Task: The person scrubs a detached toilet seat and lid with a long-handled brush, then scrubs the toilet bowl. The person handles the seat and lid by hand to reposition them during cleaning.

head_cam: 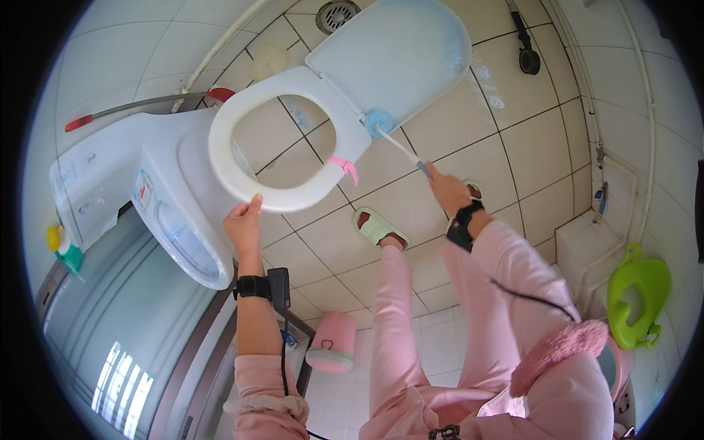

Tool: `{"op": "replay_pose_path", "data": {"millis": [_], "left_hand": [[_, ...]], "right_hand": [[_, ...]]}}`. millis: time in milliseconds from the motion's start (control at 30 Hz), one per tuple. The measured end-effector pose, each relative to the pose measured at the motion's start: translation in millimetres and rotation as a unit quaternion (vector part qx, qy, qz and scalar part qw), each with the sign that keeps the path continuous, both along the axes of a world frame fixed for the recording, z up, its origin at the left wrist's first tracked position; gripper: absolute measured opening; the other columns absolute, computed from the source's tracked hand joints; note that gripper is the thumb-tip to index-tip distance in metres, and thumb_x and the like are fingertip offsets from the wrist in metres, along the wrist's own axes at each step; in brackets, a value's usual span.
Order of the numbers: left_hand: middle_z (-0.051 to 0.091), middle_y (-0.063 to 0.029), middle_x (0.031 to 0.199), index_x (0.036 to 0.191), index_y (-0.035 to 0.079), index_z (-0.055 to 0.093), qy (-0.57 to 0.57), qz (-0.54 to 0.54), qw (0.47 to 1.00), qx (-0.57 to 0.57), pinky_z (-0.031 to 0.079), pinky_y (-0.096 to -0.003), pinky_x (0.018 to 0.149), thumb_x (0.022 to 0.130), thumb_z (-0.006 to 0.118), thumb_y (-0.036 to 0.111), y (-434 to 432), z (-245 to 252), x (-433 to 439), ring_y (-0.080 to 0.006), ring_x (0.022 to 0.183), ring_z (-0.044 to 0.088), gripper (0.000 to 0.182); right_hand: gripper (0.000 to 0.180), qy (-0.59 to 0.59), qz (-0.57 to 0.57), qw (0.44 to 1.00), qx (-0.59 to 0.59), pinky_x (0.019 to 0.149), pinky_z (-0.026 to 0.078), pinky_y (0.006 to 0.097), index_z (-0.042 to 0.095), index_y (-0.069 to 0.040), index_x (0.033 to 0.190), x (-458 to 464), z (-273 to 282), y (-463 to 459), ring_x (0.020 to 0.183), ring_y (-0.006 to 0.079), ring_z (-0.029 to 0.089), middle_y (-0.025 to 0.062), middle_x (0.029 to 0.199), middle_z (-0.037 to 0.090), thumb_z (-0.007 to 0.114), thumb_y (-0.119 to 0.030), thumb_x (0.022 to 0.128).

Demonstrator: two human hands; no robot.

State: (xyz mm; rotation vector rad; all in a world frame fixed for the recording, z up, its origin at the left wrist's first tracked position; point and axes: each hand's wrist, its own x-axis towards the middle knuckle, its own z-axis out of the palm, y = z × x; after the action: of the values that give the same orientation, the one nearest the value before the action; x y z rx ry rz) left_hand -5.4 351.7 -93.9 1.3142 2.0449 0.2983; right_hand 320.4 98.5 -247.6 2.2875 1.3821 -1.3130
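A detached white toilet seat [222,137] with its lid [390,49] folded open is in front of me; a pink strap [345,165] is tied round the ring. My left hand [243,223] pinches the near edge of the ring. In my right hand [448,187] is the grey end of a white-handled cleaning brush [400,146]. Its blue round head [378,122] touches the hinge area between seat and lid. Left of the seat stands the white toilet [201,165], its bowl uncovered. Suds mark the lid's right side and the floor tiles.
A floor drain [336,16] lies at the top, a black shower head [529,59] at the upper right. A red-handled plunger or similar tool [80,122] leans behind the toilet. A pink bin [331,341] stands below; a green child's toilet seat [646,280] hangs at the right wall.
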Motion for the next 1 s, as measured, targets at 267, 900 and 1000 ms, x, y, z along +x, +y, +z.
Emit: {"op": "replay_pose_path", "data": {"millis": [267, 900, 1000], "left_hand": [[0.051, 0.0015, 0.055, 0.060, -0.002, 0.059, 0.023, -0.029, 0.998, 0.060, 0.034, -0.0258, 0.050, 0.074, 0.080, 0.021, 2, -6, 4, -0.0084, 0.052, 0.042, 0.034], [0.059, -0.0003, 0.060, 0.070, -0.005, 0.064, -0.010, -0.008, 0.996, 0.088, 0.039, -0.0248, 0.054, 0.073, 0.081, 0.021, -6, -3, 17, -0.0077, 0.055, 0.046, 0.031], [0.058, 0.0004, 0.060, 0.069, -0.004, 0.064, -0.019, -0.002, 0.995, 0.096, 0.038, -0.0247, 0.053, 0.073, 0.081, 0.020, -6, -7, 12, -0.0073, 0.055, 0.045, 0.030]], "right_hand": [[0.049, 0.003, 0.050, 0.996, 0.074, 0.048, 0.048, 0.0331, 0.035, -0.021, 0.141, 108, 13, 42, 0.062, 0.0183, 0.063, 0.0061, 0.074, 0.063, 0.050, -0.021, 0.094], [0.041, 0.623, -0.550, 0.539, -0.133, 0.036, 0.029, 0.0227, 0.044, -0.012, 0.128, 98, 70, -47, 0.038, 0.0071, 0.031, -0.0025, 0.057, 0.039, 0.035, -0.042, 0.101], [0.041, 0.497, -0.582, 0.630, -0.133, 0.037, 0.032, 0.0237, 0.045, -0.013, 0.131, 92, 59, -40, 0.039, 0.0085, 0.036, -0.0008, 0.058, 0.043, 0.037, -0.040, 0.101]]}}
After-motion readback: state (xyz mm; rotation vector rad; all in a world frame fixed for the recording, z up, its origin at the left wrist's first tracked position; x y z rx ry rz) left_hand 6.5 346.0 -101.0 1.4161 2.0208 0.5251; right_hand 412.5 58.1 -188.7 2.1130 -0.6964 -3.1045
